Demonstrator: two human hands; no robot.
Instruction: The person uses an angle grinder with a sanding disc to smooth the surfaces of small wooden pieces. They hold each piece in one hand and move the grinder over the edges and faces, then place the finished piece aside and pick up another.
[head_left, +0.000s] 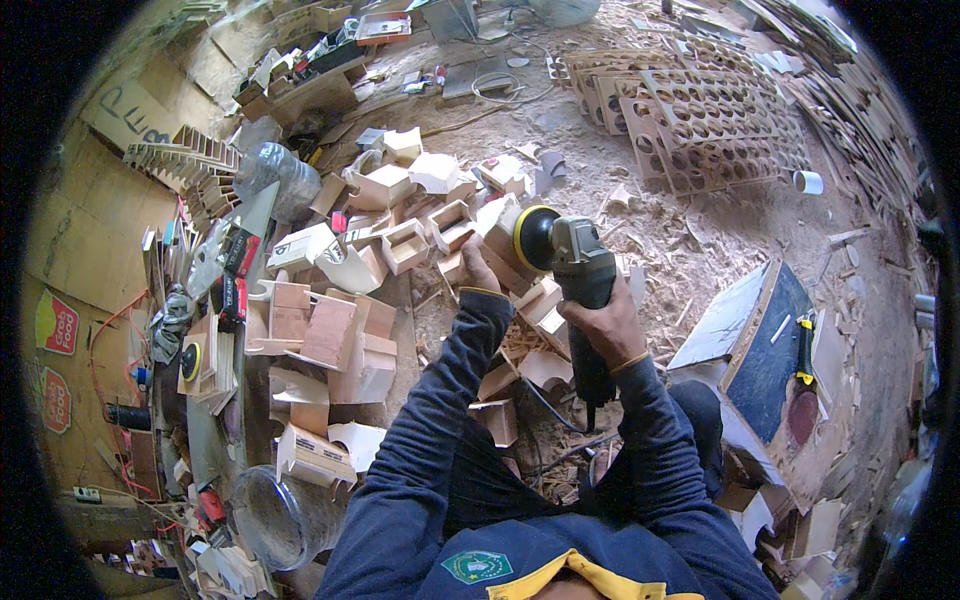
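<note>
My right hand [612,325] is wrapped round the dark body of an angle grinder [586,268]. A round pad with a yellow rim [537,238] is on its head, tilted toward the left. Against the pad's left side sits a small pale wooden box [500,240], which my left hand [481,270] grips with the thumb up along its near side. The other left fingers are mostly hidden by the wood. From the grinder's rear end a dark cord [545,402] trails down between my legs.
Several wooden boxes lie heaped left of my hands, some beside my left forearm [440,370]. Boards with round holes [700,115] lean at the far right. A slanted dark-topped board [770,360] carries a yellow-black cutter [805,350]. A clear plastic jar [275,520] stands lower left; wood shavings cover the floor.
</note>
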